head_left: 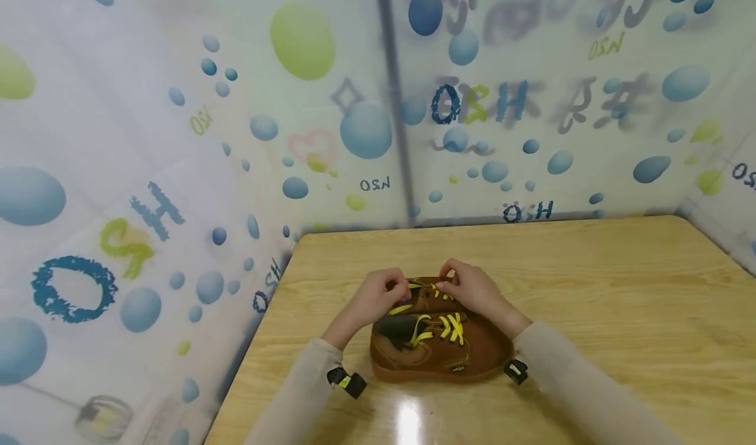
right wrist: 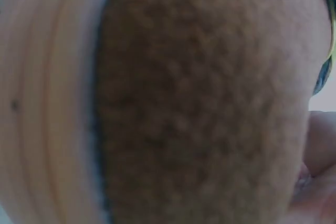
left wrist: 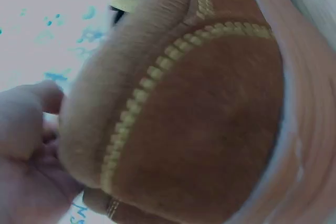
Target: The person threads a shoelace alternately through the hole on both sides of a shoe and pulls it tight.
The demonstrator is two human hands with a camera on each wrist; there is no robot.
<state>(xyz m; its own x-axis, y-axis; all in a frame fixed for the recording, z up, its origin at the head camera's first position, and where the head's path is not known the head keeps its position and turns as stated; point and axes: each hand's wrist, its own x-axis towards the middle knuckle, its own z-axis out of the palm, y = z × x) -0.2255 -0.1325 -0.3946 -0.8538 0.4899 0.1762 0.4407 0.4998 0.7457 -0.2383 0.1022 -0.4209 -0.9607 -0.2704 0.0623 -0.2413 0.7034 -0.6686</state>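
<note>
Two brown shoes with yellow laces lie side by side, toes to the right: the near shoe [head_left: 484,346] and the far shoe [head_left: 424,306]. My left hand [head_left: 378,294] is over the far shoe's heel end, thumb and fingertips pinching its yellow shoelace [head_left: 413,286]. My right hand [head_left: 472,291] is bent over that shoe's front, fingertips pinching the shoelace at the eyelets. The fingers partly hide the held lace. In the left wrist view, the stitched brown heel [left wrist: 194,114] stands before the left fingers [left wrist: 26,124]. Brown leather [right wrist: 199,98] fills most of the right wrist view.
The shoes rest on a light wooden table [head_left: 620,300]. Behind and to the left stand white wall sheets [head_left: 331,117] printed with blue and green drops and letters. The near shoe's yellow laces [head_left: 451,329] are threaded through its eyelets. Each wrist wears a black strap.
</note>
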